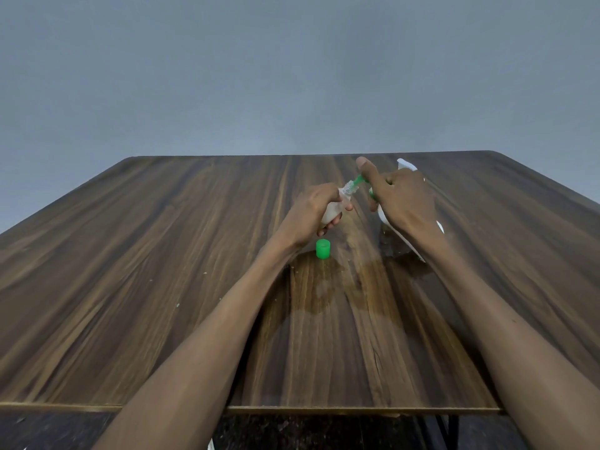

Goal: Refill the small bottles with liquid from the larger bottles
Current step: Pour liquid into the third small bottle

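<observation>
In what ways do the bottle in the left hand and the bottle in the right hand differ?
The small bottle is gripped by the left hand, while the larger bottle is held by the right hand. The small bottle's neck is open and clear; the larger bottle has a green nozzle aimed into it. The small bottle tilts up to the right; the larger bottle leans towards it. Both look whitish and are held above the table.

Single view only, head-worn wide-angle cam, no second view to overlap. Looks forward and slightly down along both bare forearms. Dark wood-grain laminate tabletop (162, 287) fills lower half, near edge close to bottom of frame, far edge about mid-height. Plain grey wall (292, 66) fills upper half. Hands sit near frame centre, arm's reach out. Wide-angle distortion splays table sides outward.
</observation>
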